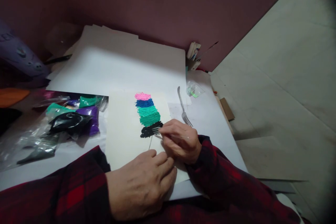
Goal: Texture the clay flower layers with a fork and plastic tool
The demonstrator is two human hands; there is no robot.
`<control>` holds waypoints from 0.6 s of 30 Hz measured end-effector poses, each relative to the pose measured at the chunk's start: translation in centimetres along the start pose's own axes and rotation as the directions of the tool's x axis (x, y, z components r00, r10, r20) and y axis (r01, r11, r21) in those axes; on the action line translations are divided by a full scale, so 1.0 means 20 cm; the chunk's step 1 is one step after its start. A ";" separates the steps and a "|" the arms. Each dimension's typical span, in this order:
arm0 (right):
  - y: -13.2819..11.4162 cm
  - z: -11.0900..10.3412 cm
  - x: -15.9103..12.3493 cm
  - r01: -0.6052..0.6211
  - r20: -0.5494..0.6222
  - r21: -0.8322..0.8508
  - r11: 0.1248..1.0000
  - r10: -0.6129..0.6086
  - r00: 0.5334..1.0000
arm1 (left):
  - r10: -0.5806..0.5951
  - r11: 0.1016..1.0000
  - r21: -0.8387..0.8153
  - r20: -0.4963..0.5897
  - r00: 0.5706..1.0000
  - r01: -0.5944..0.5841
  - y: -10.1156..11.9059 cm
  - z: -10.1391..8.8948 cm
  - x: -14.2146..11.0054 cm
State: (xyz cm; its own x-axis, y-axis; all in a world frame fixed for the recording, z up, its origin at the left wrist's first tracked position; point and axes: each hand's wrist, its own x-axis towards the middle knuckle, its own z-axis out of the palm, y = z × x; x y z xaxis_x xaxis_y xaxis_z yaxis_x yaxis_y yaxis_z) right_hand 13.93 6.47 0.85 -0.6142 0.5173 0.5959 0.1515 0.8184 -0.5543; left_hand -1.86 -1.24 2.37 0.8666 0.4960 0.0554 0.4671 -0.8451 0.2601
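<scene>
My right hand (180,140) is closed on a fork (155,131), most of which its fingers hide. The tines touch a black textured patch (147,131) of what looks like soft clay on a cream sheet (123,126). Above the black, bands of dark green (150,119), light green (147,111), blue (145,103) and pink (143,96) are stacked, with ridged surfaces. A thin drawn line runs down from the black patch. My left hand (145,178) lies palm down on the lower part of the sheet, fingers slightly bent, with nothing visible in it.
Another metal fork (181,99) lies right of the sheet, near a small clear bag (194,89). Bags of coloured clay (70,120) are heaped on the left. Large white sheets (118,59) lie behind, against the wall. The table's right edge drops to a tiled floor (275,77).
</scene>
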 end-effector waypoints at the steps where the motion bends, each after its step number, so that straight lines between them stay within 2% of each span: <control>1: 0.00 0.00 0.00 -0.003 -0.004 0.015 1.000 0.003 1.000 | -0.001 1.000 0.001 -0.001 1.000 0.001 0.00 0.00 0.00; 5: 0.01 0.02 -0.01 0.007 0.034 -0.003 1.000 -0.007 0.999 | -0.004 1.000 0.005 -0.006 1.000 0.004 0.00 -0.01 0.00; 11: 0.01 0.02 -0.01 0.083 0.086 -0.162 0.983 -0.070 0.994 | 0.013 1.000 -0.006 -0.005 1.000 -0.013 -0.01 -0.02 -0.01; 14: 0.00 0.00 -0.01 0.081 0.058 -0.178 0.981 -0.072 0.996 | 0.001 1.000 0.013 -0.030 1.000 0.000 0.00 0.00 -0.01; 18: 0.00 0.01 -0.01 0.048 0.008 -0.117 0.992 -0.048 0.999 | 0.008 1.000 0.014 -0.036 0.999 -0.007 0.00 0.01 0.00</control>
State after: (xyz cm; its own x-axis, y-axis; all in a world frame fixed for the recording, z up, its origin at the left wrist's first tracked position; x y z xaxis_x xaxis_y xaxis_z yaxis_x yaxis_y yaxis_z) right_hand 13.95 6.28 0.69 -0.6268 0.4755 0.6172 0.2114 0.8662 -0.4527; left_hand -1.91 -1.27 2.26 0.8633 0.4963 0.0918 0.4633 -0.8514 0.2460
